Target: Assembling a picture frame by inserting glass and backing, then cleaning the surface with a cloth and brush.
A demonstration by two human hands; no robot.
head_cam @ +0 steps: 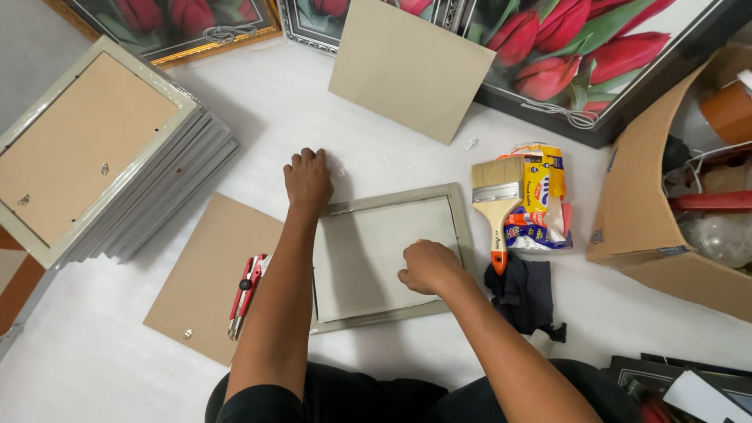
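A white, slightly glossy sheet [102, 368] covers the floor and takes soft, even light with faint shadows. At the far left a strip of grey wall or floor [31, 55] shows beyond the sheet, and at the near left edge a patch of reddish-brown tiled floor [14, 294] peeks out. Along the far side lean framed pictures of red tulips: a gold-framed one [176, 27] at far left, and a large dark-framed one [595, 55] stretching to the far right.
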